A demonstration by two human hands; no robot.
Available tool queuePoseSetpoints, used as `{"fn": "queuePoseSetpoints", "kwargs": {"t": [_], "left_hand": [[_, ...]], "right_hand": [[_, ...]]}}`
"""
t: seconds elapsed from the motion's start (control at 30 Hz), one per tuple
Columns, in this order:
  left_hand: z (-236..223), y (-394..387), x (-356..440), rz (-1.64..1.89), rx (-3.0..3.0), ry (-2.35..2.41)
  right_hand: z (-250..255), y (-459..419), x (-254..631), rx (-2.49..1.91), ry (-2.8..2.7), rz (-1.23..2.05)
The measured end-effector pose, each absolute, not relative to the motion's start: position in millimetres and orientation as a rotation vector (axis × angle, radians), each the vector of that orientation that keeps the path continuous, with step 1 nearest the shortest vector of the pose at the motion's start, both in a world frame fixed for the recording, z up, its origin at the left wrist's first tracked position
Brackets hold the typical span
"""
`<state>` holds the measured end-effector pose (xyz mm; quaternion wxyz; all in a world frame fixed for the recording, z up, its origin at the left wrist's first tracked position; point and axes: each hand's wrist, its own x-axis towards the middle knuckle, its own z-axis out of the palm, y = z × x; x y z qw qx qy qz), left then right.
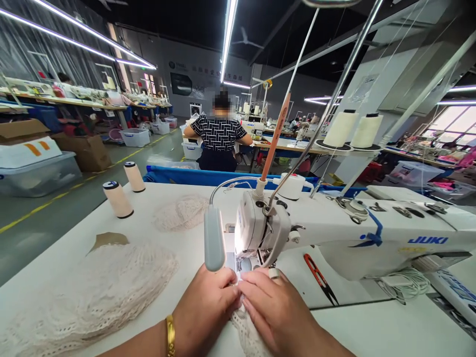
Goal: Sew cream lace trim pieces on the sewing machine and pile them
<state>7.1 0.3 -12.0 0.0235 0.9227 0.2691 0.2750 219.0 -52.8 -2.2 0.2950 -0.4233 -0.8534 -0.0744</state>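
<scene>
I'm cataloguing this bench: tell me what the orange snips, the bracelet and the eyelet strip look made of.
Snips: dark metal blades, probably steel; smooth orange handles, painted metal or plastic.
Bracelet: polished metal by its yellow shine; gold or plated, unclear.
Eyelet strip: matte off-white textile with openwork holes, perhaps cotton.

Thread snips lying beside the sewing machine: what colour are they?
The thread snips have an orange-red handle and dark blades, clearest in the head view.
</scene>
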Motion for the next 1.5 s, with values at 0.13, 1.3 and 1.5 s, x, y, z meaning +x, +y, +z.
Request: {"fn": "queuePoseSetpoints", "kwargs": {"t": [0.13, 1.3, 1.5], "left_hand": [[-9, -4, 6, 0.807, 2.88, 0.854], [-10, -4, 16, 0.717, 2.856, 1.032], [4, 5, 8, 0.743, 2.635, 0.837]], "right_hand": [[-13, -45, 218, -1.135, -2.286, -0.045], [2, -39, 227, -1.343, -2.212, -0.03], [-6, -51, 231, -1.155, -2.351, 0.08]]}}
